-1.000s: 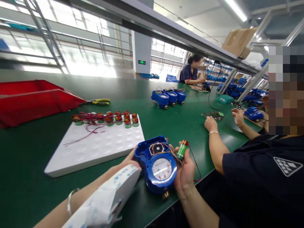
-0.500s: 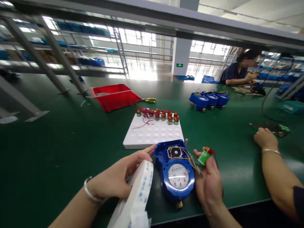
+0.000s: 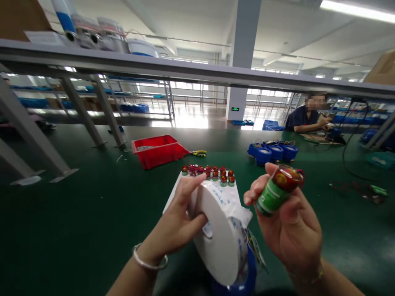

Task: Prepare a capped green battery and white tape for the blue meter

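Observation:
My left hand [image 3: 182, 218] grips a large roll of white double-sided tape [image 3: 216, 238] with blue print, thumb in its core hole and fingers over the rim. A loose end of the tape sticks out toward the right. In my right hand [image 3: 293, 222] is a green battery [image 3: 273, 195] with an amber-wrapped top, held tilted between thumb and fingers. Behind and below the roll lies a blue water meter [image 3: 251, 269], mostly hidden, with a small circuit board [image 3: 256, 248] at its side. Beyond, a white foam tray [image 3: 173, 193] carries several similar batteries [image 3: 224, 179] with red wires.
A red bin [image 3: 160, 154] stands at the back left, beside yellow-handled pliers [image 3: 199, 153]. Three blue water meters [image 3: 273, 153] sit at the back right. Another battery with wires [image 3: 378, 190] lies at right. A co-worker [image 3: 305, 117] sits beyond. A shelf [image 3: 197, 70] crosses overhead.
The tape roll has come up and right, now covering much of the meter. The battery has been raised nearer the camera. Another person's arm at right has left view. The camera has tilted up.

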`<state>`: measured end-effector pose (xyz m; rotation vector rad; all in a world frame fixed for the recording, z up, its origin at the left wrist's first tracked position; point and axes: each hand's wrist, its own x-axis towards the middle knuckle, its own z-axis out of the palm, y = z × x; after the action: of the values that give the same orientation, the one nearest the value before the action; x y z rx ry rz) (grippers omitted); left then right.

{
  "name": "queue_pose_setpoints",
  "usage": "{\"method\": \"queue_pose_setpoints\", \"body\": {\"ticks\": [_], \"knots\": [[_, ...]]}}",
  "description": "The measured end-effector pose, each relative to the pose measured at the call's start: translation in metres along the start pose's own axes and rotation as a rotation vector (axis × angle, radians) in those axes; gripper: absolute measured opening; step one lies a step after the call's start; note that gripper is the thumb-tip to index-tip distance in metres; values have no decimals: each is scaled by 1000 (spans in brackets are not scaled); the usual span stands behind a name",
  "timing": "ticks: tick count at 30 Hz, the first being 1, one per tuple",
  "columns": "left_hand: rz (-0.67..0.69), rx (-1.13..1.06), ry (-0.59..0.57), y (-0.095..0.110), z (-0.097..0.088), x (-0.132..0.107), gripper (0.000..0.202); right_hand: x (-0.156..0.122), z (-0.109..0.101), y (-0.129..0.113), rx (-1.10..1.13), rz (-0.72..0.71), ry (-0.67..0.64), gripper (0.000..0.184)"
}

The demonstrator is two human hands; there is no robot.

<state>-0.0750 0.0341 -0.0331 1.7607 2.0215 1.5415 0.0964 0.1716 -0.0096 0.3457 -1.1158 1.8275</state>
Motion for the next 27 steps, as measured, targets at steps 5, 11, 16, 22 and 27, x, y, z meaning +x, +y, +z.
{"method": "queue_pose_setpoints", "body": {"ticks": [5,11,16,22,27], "knots": [[55,101,163,-9,3,-11,61,0,-10,15,112,145,-140,28],[81,144,321,-15,-2,-19,66,0,-15,12,174,320,-213,30],[88,97,306,-13,-2,-19,73,-5,-14,10,203,421,-283,32],[-5,437,330,-5,5,-21,65,-25,-2,30,174,564,-185,35],[-222,-154,66,8,-4,-23,52,-34,5,46,159,458,-212,34]]}}
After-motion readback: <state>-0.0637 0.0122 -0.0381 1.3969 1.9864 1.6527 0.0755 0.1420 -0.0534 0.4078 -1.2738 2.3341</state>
